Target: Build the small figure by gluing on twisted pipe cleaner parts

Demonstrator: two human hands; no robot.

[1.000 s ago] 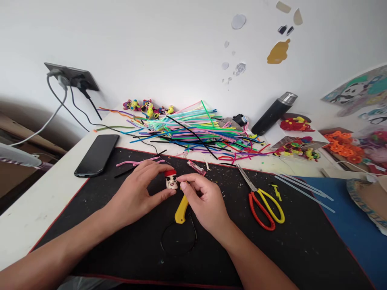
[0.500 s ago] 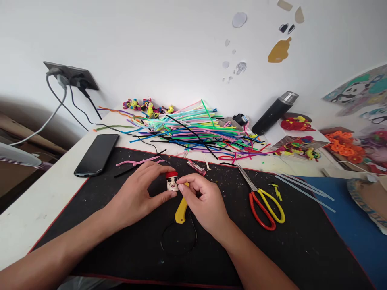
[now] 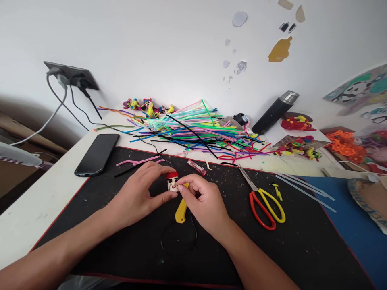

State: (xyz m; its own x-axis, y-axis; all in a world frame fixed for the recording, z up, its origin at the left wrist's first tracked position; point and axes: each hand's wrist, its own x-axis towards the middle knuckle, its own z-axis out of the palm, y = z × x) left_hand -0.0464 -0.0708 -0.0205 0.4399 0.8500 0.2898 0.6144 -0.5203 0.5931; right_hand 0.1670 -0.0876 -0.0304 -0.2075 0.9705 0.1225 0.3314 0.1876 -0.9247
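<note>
A small doll head (image 3: 172, 183) with a white face, black eyes and a red cap is held upright above the mat. My left hand (image 3: 145, 189) grips it from the left, fingers at the cap and thumb below the chin. Thumb and forefinger of my right hand (image 3: 204, 201) are pinched together at the right side of its face; whatever they pinch is too small to make out. Below and partly behind my right hand lies a yellow-handled tool (image 3: 181, 211), its upper part hidden. A thin black loop (image 3: 163, 245) rests beneath it on the mat.
Scissors (image 3: 261, 201) with red and yellow handles lie right of my hands, near a yellow scrap (image 3: 276, 192). A red lighter (image 3: 197, 167) and pink stem (image 3: 139, 162) lie ahead. Behind are piled pipe cleaners (image 3: 190, 129), a black flask (image 3: 273, 114) and, leftward, a phone (image 3: 97, 155).
Almost nothing differs. The right fingertips have shifted very slightly against the doll's face, and the left hand keeps its hold on the head.
</note>
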